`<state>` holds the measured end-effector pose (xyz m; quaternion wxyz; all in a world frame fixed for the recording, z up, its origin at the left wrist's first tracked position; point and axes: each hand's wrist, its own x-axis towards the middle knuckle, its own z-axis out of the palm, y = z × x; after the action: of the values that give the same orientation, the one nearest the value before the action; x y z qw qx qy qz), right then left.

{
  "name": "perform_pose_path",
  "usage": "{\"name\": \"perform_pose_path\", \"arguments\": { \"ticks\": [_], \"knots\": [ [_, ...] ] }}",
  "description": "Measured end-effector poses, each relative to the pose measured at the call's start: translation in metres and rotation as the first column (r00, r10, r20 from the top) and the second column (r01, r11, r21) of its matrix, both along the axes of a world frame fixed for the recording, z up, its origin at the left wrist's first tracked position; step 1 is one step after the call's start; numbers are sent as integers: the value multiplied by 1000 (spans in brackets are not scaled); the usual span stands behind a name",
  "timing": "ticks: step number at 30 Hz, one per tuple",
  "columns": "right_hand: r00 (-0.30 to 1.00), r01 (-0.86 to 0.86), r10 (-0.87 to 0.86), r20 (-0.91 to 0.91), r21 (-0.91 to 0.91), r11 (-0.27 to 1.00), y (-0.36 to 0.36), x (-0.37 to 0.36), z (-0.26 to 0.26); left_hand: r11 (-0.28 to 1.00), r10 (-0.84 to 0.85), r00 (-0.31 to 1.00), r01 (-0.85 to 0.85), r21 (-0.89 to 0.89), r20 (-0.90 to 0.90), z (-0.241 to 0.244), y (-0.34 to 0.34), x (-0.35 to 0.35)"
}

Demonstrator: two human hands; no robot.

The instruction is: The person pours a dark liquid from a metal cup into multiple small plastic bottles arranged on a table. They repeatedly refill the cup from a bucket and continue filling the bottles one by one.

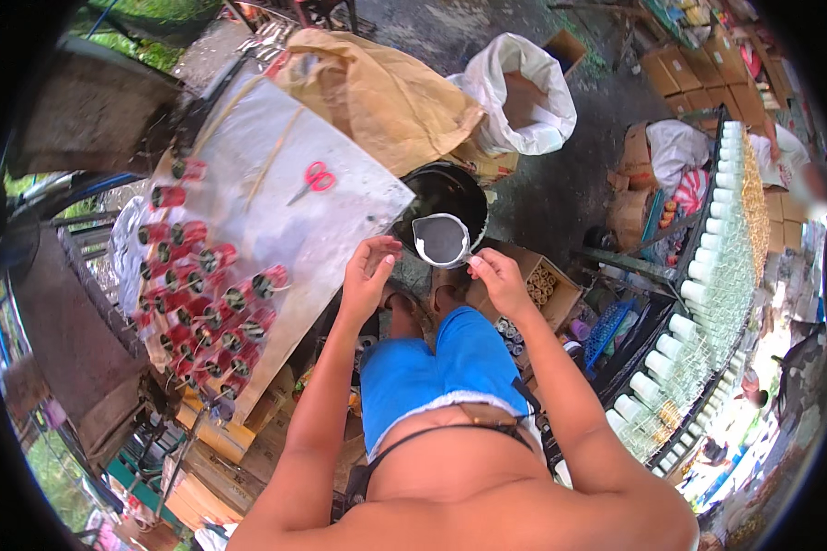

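My right hand (500, 277) grips the short handle of a small spouted pan (442, 239) with a white-crusted rim. Dark grey material fills much of the pan; whether it is powder or liquid I cannot tell. The pan is above the near side of a round black tub (481, 200), whose interior is dark. Just left of the pan, my left hand (366, 275) is empty, thumb and fingers apart, near the table edge. Red-handled scissors (319, 179) lie on the pale tabletop (344, 227). Many red-wrapped short tubes (210, 258) with dark ends cluster at the table's left.
Beyond the tub are a tan sack (393, 96) and an open white sack (558, 127) holding greyish-brown material. A cardboard box (566, 303) of paper rolls stands by my right leg. Racks of white cylinders (696, 292) line the right. A blurred person (792, 155) is beyond them.
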<state>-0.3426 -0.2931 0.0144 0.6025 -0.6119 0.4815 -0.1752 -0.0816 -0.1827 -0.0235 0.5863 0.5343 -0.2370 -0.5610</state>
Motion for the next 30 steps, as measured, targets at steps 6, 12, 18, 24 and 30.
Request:
{"name": "perform_pose_path", "arguments": {
  "ticks": [6, 12, 18, 24, 30],
  "knots": [
    [968, 79, -74, -239, 9, 997, -20, -44, -143, 954, -153, 988, 149, 258, -6, -126, -31, -65],
    [839, 16, 10, -544, 42, 999, -52, -35, -349, 783, -111, 993, 66, 619, 35, -267, -56, -106],
    [764, -241, 180, -619, -15, 970, -85, -24, -510, 758, -4, 997, -46, 651, 74, -334, -103, -119],
    [615, -53, 313, -724, 358, 932, -100, -8, -579, 714, -38, 999, 4, 700, 33, -390, -101, -111],
    [473, 64, 384, -793, 466, 882, -112, 12, -599, 670, -13, 1000, -7, 742, 21, -405, -91, -104]
  ]
}}
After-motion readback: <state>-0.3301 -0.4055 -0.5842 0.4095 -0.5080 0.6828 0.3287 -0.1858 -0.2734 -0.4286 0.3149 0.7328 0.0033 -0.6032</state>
